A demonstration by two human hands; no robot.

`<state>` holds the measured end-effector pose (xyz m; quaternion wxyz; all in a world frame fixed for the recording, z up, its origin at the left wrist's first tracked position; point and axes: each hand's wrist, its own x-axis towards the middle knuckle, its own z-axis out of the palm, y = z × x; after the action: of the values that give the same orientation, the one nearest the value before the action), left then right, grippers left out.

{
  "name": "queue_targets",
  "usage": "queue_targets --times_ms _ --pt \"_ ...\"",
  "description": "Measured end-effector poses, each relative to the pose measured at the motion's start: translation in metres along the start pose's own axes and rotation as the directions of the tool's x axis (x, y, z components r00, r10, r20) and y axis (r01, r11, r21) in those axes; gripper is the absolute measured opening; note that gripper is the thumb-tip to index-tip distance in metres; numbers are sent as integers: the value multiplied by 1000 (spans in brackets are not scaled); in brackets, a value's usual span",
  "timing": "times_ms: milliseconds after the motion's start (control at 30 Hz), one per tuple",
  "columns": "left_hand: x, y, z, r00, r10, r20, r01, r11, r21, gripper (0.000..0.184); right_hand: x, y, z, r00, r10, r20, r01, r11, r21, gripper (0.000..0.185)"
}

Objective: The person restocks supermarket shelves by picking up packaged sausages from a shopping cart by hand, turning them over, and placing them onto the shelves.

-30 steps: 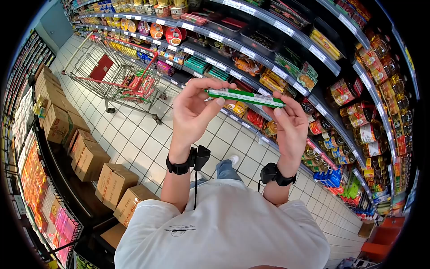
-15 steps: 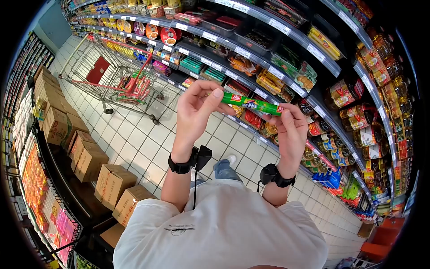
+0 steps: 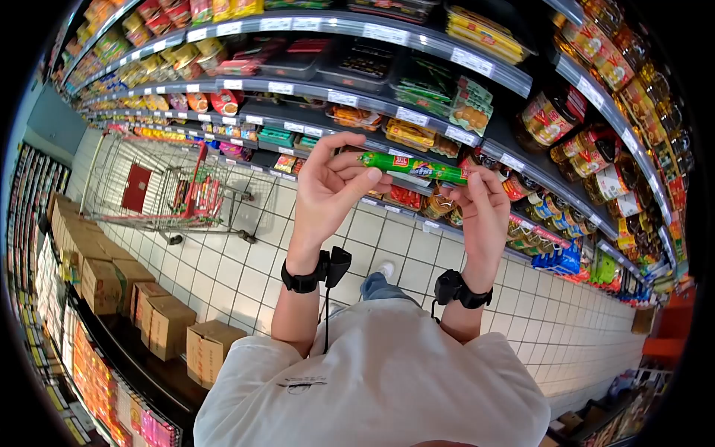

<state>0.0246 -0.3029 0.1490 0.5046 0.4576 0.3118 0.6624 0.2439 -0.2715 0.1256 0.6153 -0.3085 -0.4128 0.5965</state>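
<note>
A slim green stick-shaped packet with a red label and printed lettering lies nearly level between my two hands. My left hand grips its left end between thumb and fingers. The right end is pinched by the thumb and fingertips of my right hand. Both wrists wear black straps with small devices. Behind the packet are the lower shelves with orange and red packaged goods.
A wire shopping cart with red trim stands at the left, with packets inside. Cardboard boxes line the lower left beside a display. Shelves curve across the top and right, holding trays, noodle cups and oil bottles.
The view has turned, so the shelves and cart sit differently. The packet has rolled from its pale printed side to its green front with the red label. Both hands still hold it.
</note>
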Motion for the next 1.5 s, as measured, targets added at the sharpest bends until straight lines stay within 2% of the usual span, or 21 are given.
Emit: queue_targets --times_ms 100,300,333,433,467,567,767,900,967,1033,1100,1233,1300,1367,1433,1500 --pt "38 -26 9 997 -68 42 68 998 4 28 27 1 -25 996 12 -83 -8 999 54 21" --pt "93 -82 30 988 -153 -32 155 986 68 25 71 9 -67 986 55 -158 -46 997 56 34" --pt "101 -90 32 985 -160 -58 164 983 80 24 76 10 -73 987 74 -146 -72 997 14 42" --pt "125 -113 39 984 -145 -105 154 984 85 23 96 11 -74 986 100 -134 -99 995 12 48" --pt "133 -121 38 980 -143 -140 158 983 98 23 101 12 -76 992 106 -75 -106 994 8 54" --pt "154 -135 36 969 -147 -197 173 977 122 23 124 19 -81 988 155 -24 -155 988 2 58" --pt "194 -159 24 949 -254 -185 279 953 119 25 170 40 -85 964 263 -20 -264 964 -33 72" --pt "233 -180 2 924 -346 -161 363 927 93 34 203 57 -81 965 260 -29 -262 962 -79 77" --pt "253 -194 -14 885 -436 -163 450 891 59 36 221 70 -84 960 276 -37 -278 957 -85 79" --pt "265 -196 -16 876 -436 -206 458 886 69 36 236 83 -88 929 360 -83 -366 928 -73 82" --pt "277 -204 -26 825 -540 -169 560 822 106 36 246 94 -87 925 365 -111 -373 925 -69 84" --pt "289 -211 -40 766 -637 -84 641 748 173 39 259 118 -89 912 384 -143 -399 912 -97 84" --pt "295 -221 -45 764 -640 -78 643 750 153 40 266 127 -91 905 392 -167 -407 910 -72 87" --pt "297 -230 -47 766 -638 -77 642 756 126 43 266 128 -89 900 404 -165 -424 899 -111 91" --pt "296 -232 -48 750 -655 -86 661 739 135 45 264 128 -85 888 436 -146 -460 855 -241 94" --pt "292 -232 -46 740 -665 -103 672 725 151 46 260 124 -85 891 443 -98 -453 855 -254 96"
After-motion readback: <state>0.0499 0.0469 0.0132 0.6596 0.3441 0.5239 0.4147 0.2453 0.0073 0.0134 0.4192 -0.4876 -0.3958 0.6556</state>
